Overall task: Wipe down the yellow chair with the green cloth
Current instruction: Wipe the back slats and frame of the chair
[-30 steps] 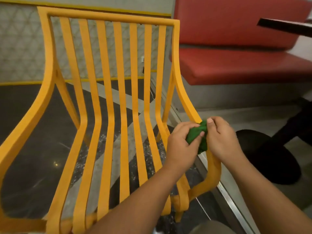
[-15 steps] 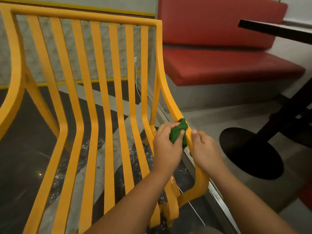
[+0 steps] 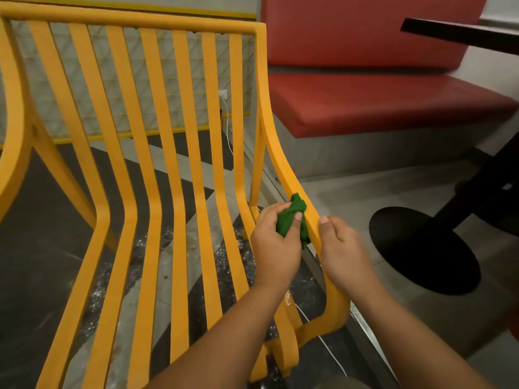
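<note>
A yellow slatted chair [image 3: 179,153] fills the left and middle of the view. Its right side rail curves down toward me. My left hand [image 3: 273,245] grips a bunched green cloth [image 3: 293,217] and presses it against the inner face of that rail. My right hand [image 3: 344,248] rests on the outer side of the same rail just below the cloth, thumb on top of the rail, fingers curled behind it. Part of the cloth is hidden under my left fingers.
A red padded bench [image 3: 379,102] stands behind the chair on the right. A black table top [image 3: 460,35] and its round black base [image 3: 424,248] stand at the right. A white cable [image 3: 227,127] runs from a wall socket down to the floor.
My right hand has let go of the cloth and settled on the rail. My left hand alone holds the cloth, a little higher on the rail. The view shifted right.
</note>
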Available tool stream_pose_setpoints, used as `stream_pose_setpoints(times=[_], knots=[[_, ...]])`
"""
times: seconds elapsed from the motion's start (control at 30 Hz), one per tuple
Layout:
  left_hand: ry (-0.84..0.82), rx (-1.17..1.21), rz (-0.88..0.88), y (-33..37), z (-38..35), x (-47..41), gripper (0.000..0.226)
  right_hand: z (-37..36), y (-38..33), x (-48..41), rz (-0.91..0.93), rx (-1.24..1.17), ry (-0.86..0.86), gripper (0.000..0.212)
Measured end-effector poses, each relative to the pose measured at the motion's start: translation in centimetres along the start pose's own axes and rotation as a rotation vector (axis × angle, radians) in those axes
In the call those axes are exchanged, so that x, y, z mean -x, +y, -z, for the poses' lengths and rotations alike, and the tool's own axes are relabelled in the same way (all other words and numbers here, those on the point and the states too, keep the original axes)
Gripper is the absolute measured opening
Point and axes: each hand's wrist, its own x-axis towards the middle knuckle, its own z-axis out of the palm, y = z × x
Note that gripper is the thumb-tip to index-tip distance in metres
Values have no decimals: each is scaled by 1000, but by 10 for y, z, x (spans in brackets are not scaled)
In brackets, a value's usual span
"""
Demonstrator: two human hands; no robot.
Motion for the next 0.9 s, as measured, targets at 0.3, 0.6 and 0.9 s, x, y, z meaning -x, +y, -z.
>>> stream_pose_setpoints(times=[0.3, 0.6, 0.9], knots=[[56, 5, 173, -5, -13, -91, 24, 2, -3, 2, -18, 1, -14, 39], [61, -56, 19, -11, -9, -53, 18, 2, -3, 2, -26, -24, -16, 38], [46, -112, 178, 5, -14, -105, 18, 3, -4, 5, -44, -55, -10, 36]])
